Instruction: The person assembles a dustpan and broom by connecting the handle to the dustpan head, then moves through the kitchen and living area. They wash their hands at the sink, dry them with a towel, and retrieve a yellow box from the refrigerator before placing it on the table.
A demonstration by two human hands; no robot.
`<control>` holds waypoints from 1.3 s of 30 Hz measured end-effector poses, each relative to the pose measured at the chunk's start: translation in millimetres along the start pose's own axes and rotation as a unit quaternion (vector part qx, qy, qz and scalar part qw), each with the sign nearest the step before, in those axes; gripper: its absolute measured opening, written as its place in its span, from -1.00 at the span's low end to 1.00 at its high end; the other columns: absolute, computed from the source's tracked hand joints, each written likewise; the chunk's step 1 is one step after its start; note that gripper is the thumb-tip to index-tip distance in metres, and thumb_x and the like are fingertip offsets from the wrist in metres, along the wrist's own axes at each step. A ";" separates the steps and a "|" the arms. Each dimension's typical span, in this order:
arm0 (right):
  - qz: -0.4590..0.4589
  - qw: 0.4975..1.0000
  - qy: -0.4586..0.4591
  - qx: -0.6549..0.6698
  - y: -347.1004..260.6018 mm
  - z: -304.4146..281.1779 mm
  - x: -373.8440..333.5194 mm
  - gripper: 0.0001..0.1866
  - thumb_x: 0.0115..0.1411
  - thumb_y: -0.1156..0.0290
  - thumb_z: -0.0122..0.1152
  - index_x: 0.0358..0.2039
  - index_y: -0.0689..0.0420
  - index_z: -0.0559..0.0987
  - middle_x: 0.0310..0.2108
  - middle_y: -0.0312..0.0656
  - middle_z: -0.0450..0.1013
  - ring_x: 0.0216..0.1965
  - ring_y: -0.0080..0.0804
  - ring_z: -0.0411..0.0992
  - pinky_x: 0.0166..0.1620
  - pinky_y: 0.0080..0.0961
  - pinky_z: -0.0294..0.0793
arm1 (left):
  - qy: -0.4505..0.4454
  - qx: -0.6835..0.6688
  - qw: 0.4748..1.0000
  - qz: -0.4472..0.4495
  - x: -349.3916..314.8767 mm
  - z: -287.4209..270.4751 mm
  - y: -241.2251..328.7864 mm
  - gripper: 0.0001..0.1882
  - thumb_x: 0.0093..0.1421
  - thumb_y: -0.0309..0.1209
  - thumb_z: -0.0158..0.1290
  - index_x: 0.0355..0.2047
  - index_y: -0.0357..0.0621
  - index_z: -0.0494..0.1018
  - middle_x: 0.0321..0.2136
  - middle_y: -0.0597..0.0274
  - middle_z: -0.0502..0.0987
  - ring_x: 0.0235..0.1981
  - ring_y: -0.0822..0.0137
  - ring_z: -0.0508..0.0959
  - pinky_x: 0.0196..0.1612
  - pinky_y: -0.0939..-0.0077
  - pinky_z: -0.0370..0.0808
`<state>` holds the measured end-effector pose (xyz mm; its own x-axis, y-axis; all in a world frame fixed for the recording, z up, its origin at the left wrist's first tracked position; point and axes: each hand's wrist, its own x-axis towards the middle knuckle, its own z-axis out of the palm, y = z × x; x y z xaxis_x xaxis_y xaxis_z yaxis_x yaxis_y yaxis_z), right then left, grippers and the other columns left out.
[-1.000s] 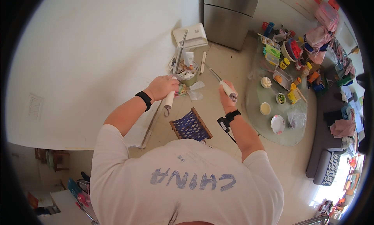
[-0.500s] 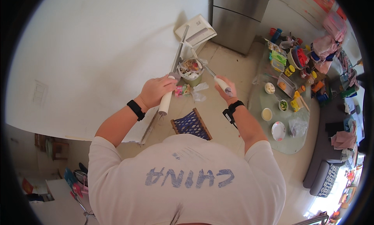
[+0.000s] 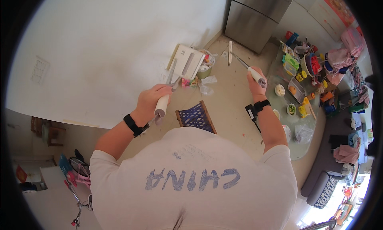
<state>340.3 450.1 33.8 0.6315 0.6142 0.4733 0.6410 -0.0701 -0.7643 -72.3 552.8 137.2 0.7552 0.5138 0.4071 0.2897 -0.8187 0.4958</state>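
My left hand (image 3: 149, 100) is closed around the thick white grip of a long-handled dustpan (image 3: 186, 63). Its white pan is raised beside the wall, partly covering a green bin (image 3: 205, 73) filled with rubbish. On the right, my right hand (image 3: 256, 86) grips the white handle of a broom (image 3: 230, 53), whose narrow pale head is out over the floor near the fridge. Small debris lies by the broom head. Below the pan are a colourful carton (image 3: 189, 83) and a clear plastic bag (image 3: 207, 85).
A low stool (image 3: 195, 117) with a blue woven seat stands close in front of me. To the right, a glass table (image 3: 298, 150) holds bowls, food and containers, with a dark sofa (image 3: 319, 166) beyond. A steel fridge (image 3: 255, 20) stands ahead; a white wall (image 3: 99, 50) runs along the left.
The pan has moved from above the bin down and to the left, beside it. My right hand has swung the broom away to the right, toward the floor by the fridge. The view has shifted.
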 end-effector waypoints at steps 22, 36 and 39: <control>0.171 0.966 -0.183 -0.068 -25.7 103.3 -68.7 -0.57 0.14 0.03 0.21 -0.31 0.21 0.60 -0.46 -0.10 0.57 -0.35 -0.15 0.56 -0.24 -0.28 0.51 | 0.033 -0.086 0.972 -0.215 -101.2 37.8 -108.0 -0.82 0.07 -0.42 0.17 -0.27 0.01 0.51 -0.25 0.20 0.57 -0.24 0.05 0.57 -0.20 0.32 0.51; 0.054 0.941 -0.325 -0.079 -175.6 180.1 -84.2 -0.61 0.21 0.07 0.25 -0.14 0.13 0.61 -0.52 -0.28 0.55 -0.46 -0.52 0.52 -0.35 -0.50 0.47 | -0.002 -0.046 0.931 -0.361 -119.5 37.7 -212.4 -0.77 0.08 -0.27 0.15 -0.27 -0.04 0.51 -0.49 0.22 0.55 -0.44 0.26 0.56 -0.33 0.34 0.46; 0.037 0.940 -0.335 -0.059 -203.6 199.5 -91.8 -0.63 0.20 0.08 0.27 -0.15 0.10 0.60 -0.49 -0.27 0.56 -0.43 -0.49 0.54 -0.34 -0.49 0.47 | -0.040 -0.046 0.926 -0.373 -126.8 33.1 -235.8 -0.71 0.07 -0.20 0.18 -0.28 -0.09 0.52 -0.42 0.13 0.59 -0.34 0.10 0.58 -0.25 0.25 0.48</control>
<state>64.9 564.8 58.6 0.2854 0.9584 0.0086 0.6751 -0.1947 -0.7116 -216.9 672.2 -56.7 0.4076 0.9038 -0.1304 0.6997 -0.2174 0.6805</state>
